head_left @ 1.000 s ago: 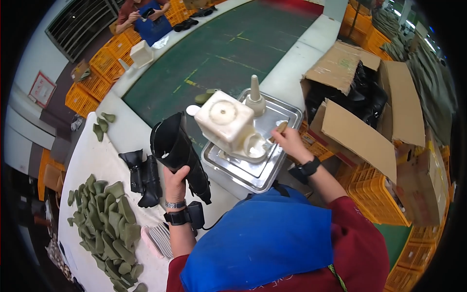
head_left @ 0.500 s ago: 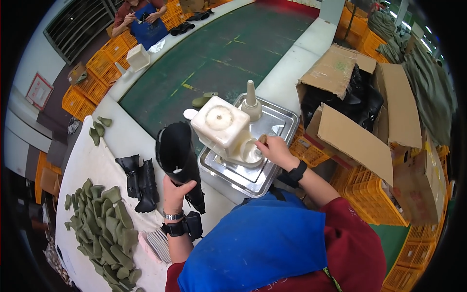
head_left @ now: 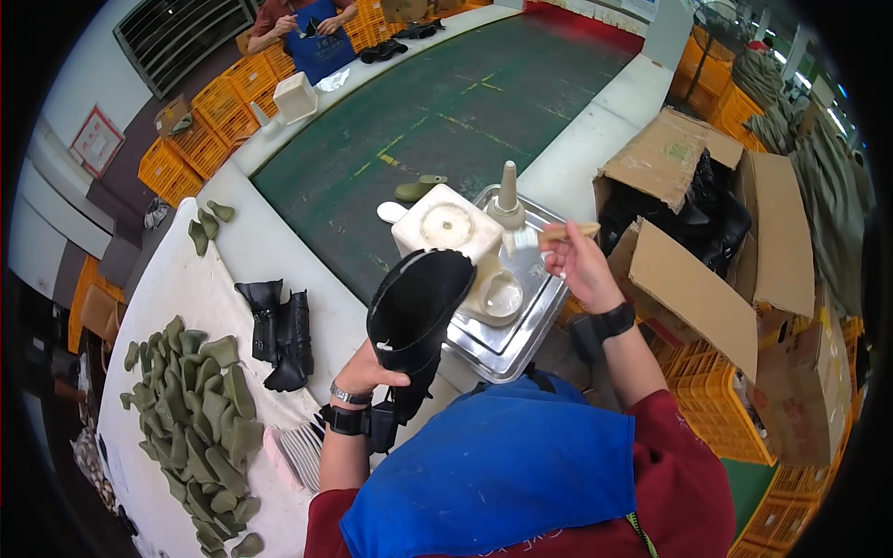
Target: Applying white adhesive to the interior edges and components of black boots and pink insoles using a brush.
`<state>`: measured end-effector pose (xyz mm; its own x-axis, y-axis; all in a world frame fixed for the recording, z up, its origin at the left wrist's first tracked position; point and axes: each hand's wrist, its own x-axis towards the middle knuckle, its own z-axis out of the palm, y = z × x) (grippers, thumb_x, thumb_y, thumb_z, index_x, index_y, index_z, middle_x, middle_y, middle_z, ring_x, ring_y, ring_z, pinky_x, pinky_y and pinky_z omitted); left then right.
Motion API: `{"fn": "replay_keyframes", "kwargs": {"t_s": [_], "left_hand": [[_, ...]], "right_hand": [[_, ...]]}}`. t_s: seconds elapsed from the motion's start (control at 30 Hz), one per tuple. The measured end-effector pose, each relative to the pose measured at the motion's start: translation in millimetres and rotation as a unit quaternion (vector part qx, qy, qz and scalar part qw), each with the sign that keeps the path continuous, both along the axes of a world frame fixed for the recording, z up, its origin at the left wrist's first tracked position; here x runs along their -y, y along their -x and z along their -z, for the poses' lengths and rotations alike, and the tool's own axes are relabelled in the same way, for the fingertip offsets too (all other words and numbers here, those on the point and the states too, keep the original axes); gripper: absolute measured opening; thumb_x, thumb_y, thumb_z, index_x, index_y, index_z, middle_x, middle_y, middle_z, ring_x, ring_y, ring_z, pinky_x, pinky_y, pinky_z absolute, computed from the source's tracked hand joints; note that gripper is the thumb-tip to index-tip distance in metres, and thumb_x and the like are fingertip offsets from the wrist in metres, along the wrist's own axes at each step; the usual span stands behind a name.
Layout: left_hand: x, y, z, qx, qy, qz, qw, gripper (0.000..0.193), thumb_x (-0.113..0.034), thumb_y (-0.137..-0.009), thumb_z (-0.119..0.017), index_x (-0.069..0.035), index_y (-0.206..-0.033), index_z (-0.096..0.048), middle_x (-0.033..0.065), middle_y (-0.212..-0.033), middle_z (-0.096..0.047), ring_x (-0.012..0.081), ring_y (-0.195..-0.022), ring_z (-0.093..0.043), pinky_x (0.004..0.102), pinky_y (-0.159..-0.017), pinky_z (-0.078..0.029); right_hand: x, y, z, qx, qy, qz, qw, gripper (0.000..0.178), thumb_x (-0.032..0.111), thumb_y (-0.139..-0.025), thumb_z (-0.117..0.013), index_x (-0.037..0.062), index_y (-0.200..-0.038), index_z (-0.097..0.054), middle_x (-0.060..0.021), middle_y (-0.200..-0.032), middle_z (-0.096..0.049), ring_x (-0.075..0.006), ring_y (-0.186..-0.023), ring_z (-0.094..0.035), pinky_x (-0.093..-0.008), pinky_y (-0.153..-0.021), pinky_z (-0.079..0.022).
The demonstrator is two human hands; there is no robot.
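My left hand is wrapped round a black boot upper, held tilted with its wide opening facing up. Between the fingers of my right hand is a brush with pale bristles and a wooden handle, raised over the metal tray. On that tray stands a white square plastic container with a round cup low at its side, holding whitish stuff. A nozzle bottle stands behind it. The upper partly covers the container and the tray.
Left on the white table lie black uppers, a heap of olive-green moulded pieces and striped insoles. A green conveyor belt runs ahead. Right, an open carton holds black uppers above orange crates. A co-worker works far left.
My right hand has lifted the brush from the cup, up and to the right. My left hand has brought the boot upper rightward, closer to the container. The whole view has shifted slightly.
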<state>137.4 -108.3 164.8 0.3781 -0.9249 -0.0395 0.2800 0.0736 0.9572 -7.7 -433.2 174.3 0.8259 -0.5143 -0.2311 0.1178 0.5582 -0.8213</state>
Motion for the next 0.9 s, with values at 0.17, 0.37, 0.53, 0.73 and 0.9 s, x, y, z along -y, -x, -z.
{"fn": "replay_keyframes", "kwargs": {"t_s": [0.17,0.37,0.53,0.73,0.9], "left_hand": [[9.6,-4.4,8.6,-0.051,-0.005,0.156,0.986,0.094,-0.024,-0.051,-0.086,-0.001,-0.129,-0.039,0.0147,-0.121,-0.051,0.0254,-0.109,-0.051,0.0391,-0.095,-0.039],[21.8,4.2,-18.7,-0.058,-0.030,0.211,0.975,0.094,-0.023,-0.052,-0.087,-0.002,-0.130,-0.039,0.0111,-0.126,-0.048,0.0227,-0.115,-0.046,0.0379,-0.098,-0.035],[19.7,6.6,-27.5,-0.019,-0.044,0.226,0.973,0.093,-0.022,-0.051,-0.087,-0.002,-0.129,-0.040,0.0111,-0.124,-0.050,0.0219,-0.114,-0.047,0.0372,-0.097,-0.036],[11.9,8.9,-37.1,0.073,-0.038,0.178,0.981,0.088,-0.023,-0.052,-0.086,-0.001,-0.126,-0.043,0.0077,-0.121,-0.051,0.0164,-0.112,-0.045,0.0317,-0.096,-0.035],[13.6,12.7,-45.1,0.127,-0.038,0.166,0.977,0.082,-0.019,-0.053,-0.085,0.000,-0.123,-0.045,0.0057,-0.115,-0.053,0.0128,-0.105,-0.047,0.0289,-0.092,-0.037]], "right_hand": [[-16.5,-20.5,-74.2,0.120,0.082,-0.087,0.986,0.026,0.026,-0.091,-0.050,0.0030,-0.094,-0.061,-0.0035,-0.077,-0.060,-0.0096,-0.064,-0.055,-0.0234,-0.060,-0.046],[-53.8,-33.7,-123.8,0.197,0.474,-0.220,0.829,0.009,0.010,-0.082,-0.062,0.0016,-0.086,-0.063,-0.0048,-0.077,-0.062,-0.0127,-0.067,-0.056,-0.0254,-0.062,-0.044],[-49.6,-32.2,-117.8,0.203,0.551,-0.236,0.774,0.007,0.008,-0.079,-0.064,0.0023,-0.083,-0.064,-0.0068,-0.075,-0.062,-0.0161,-0.068,-0.057,-0.0259,-0.064,-0.044],[-45.2,-24.1,-101.7,0.128,0.538,-0.199,0.809,0.007,0.008,-0.080,-0.064,0.0018,-0.083,-0.064,-0.0062,-0.075,-0.062,-0.0141,-0.067,-0.056,-0.0256,-0.064,-0.044],[-46.0,-24.3,-94.6,0.114,0.555,-0.145,0.811,0.008,0.008,-0.079,-0.063,0.0009,-0.083,-0.064,-0.0055,-0.073,-0.062,-0.0132,-0.066,-0.057,-0.0257,-0.063,-0.045]]}}
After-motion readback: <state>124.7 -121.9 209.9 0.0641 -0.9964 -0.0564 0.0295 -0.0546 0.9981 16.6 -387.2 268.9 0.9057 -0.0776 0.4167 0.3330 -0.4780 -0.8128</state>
